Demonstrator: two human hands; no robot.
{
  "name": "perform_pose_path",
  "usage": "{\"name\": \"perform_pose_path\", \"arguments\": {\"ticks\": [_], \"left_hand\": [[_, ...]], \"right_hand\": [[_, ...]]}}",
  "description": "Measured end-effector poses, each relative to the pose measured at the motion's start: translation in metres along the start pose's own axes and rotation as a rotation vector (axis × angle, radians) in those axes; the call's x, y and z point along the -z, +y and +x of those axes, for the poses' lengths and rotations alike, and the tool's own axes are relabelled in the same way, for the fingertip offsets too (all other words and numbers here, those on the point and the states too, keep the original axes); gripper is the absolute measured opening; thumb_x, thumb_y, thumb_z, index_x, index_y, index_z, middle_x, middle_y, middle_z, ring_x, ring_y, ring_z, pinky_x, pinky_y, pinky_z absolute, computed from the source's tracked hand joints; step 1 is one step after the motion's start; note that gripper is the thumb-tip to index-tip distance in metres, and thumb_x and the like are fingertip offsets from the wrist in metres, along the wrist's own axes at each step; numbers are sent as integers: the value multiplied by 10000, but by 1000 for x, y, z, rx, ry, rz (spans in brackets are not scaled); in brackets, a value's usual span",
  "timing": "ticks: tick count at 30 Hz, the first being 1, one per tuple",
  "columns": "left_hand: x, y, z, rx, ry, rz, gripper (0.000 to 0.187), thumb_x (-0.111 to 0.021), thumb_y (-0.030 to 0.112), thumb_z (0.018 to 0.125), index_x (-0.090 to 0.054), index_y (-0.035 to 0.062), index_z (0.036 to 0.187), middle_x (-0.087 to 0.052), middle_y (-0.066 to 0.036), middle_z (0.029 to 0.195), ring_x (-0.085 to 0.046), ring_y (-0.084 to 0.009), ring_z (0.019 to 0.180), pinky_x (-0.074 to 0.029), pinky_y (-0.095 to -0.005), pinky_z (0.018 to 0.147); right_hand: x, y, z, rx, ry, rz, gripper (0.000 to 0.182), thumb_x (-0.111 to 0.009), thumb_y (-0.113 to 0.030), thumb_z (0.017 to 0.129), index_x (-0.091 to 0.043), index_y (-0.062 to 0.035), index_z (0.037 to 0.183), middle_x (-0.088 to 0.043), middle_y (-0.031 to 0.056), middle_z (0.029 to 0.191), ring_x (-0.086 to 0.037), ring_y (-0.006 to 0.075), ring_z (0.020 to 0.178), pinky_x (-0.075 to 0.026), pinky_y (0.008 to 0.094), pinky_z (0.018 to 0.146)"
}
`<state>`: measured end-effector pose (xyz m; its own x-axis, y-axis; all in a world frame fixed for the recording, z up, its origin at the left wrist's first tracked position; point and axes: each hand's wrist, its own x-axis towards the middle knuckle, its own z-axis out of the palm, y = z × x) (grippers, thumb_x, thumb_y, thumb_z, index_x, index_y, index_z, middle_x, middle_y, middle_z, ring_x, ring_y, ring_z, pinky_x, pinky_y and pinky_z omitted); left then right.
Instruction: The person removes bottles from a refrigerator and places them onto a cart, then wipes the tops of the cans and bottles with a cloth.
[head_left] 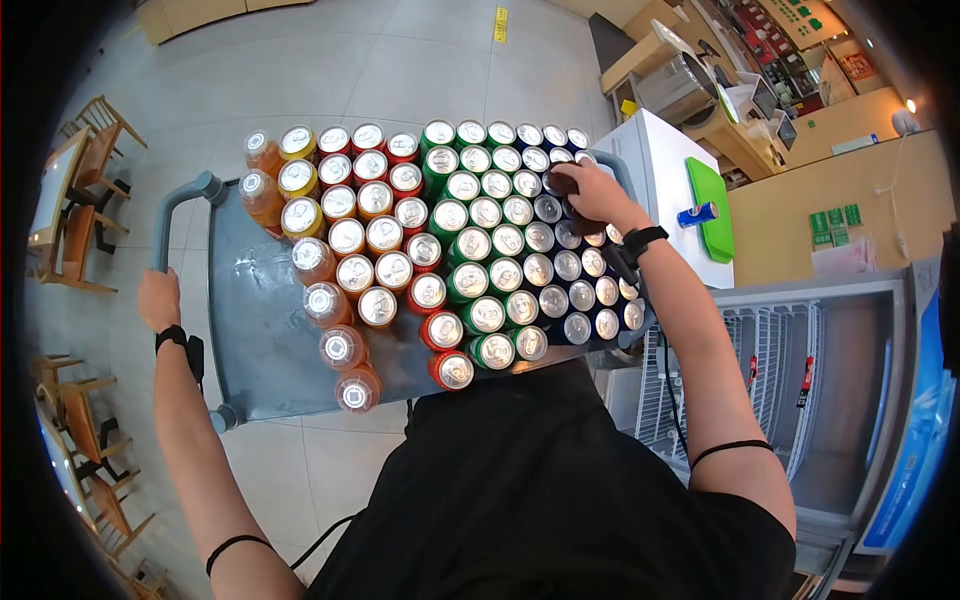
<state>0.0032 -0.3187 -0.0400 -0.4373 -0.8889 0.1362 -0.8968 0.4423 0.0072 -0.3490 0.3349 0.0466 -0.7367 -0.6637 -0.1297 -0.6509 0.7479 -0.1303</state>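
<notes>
My left hand [160, 298] is closed around the grey handle [163, 240] at the left end of a cart [265, 340]. Over the cart's far right part, my right hand [597, 192] is closed on a dark brown thing [566, 179], whose kind I cannot make out. It is just above the tops of dark blue cans [547, 208]. Green cans [471, 243] stand in rows beside these, followed by red cans [428, 292] and orange cans [354, 272]. Yellow cans [301, 217] and orange-coloured bottles [328, 303] stand upright on the left side of the group.
At right, an open refrigerator [850, 310] shows white wire racks [770, 350]. A white counter [655, 180] holds a green board [708, 210] with a blue can [697, 214] lying on it. Wooden chairs [95, 245] and tables line the left.
</notes>
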Motion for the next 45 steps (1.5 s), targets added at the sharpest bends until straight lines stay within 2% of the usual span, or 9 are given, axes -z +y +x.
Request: {"name": "perform_pose_path", "arguments": {"ticks": [3,9,11,13,23,25,29,37,45], "left_hand": [[-8,-2,3,-1,-11,23,405,-607,396,940,-691,10,1033,-711,-251,1025,-678,-438,982,-558,-501,848],[-10,-2,9,-3,-9,37,419,-604,394,938,-677,6,1080,-710,-251,1040,-677,-447,981,-558,-518,848],[-5,1,4,14,-20,1,415,-597,383,938,-675,2,1083,-706,-256,1050,-671,-455,984,-552,-529,855],[-10,-2,9,-3,4,8,413,-593,380,938,-674,1,1081,-706,-257,1052,-669,-457,987,-550,-531,857],[-1,2,8,11,-17,68,423,-601,376,923,-679,-13,1070,-709,-261,1048,-670,-458,998,-548,-524,861],[-1,2,4,-3,10,75,428,-607,380,919,-680,-12,1073,-709,-261,1050,-672,-457,996,-549,-523,862],[19,8,-5,15,-79,56,460,-631,388,909,-671,-32,1093,-696,-284,1069,-660,-460,1033,-536,-527,895],[5,-17,1,-105,7,67,446,-668,353,853,-681,-56,1031,-702,-285,1012,-676,-461,959,-549,-514,858],[0,-24,-1,-86,-46,35,439,-665,313,835,-670,-66,1057,-701,-287,1014,-678,-452,959,-549,-512,842]], "right_hand": [[-6,-16,-1,-69,-17,-49,407,-618,-80,849,-631,-187,1242,-563,190,1169,-633,411,1019,-547,489,845],[6,28,-5,95,-182,-43,436,-624,-78,822,-645,-180,1246,-576,166,1165,-642,387,1005,-548,470,853],[5,26,-5,44,-141,-19,456,-623,-73,802,-649,-175,1246,-584,169,1156,-642,388,1004,-547,469,865],[-4,17,-2,-14,77,50,459,-628,-80,802,-643,-176,1251,-584,173,1167,-642,402,999,-548,476,869],[-1,7,-22,23,-61,63,445,-654,-92,826,-642,-209,1255,-573,168,1169,-633,391,1024,-544,456,892],[-4,7,-35,58,136,190,451,-656,-88,827,-635,-173,1269,-578,166,1141,-623,388,1037,-536,441,911],[-2,7,-59,-75,181,314,478,-641,-49,812,-631,-149,1279,-580,160,1126,-611,374,1055,-516,421,936],[-10,36,-48,-214,363,334,503,-645,-42,793,-628,-141,1285,-596,180,1115,-605,389,1071,-509,421,950],[-10,8,14,-109,182,261,504,-664,-81,799,-623,-173,1293,-589,175,1178,-612,382,1091,-526,434,941]]}}
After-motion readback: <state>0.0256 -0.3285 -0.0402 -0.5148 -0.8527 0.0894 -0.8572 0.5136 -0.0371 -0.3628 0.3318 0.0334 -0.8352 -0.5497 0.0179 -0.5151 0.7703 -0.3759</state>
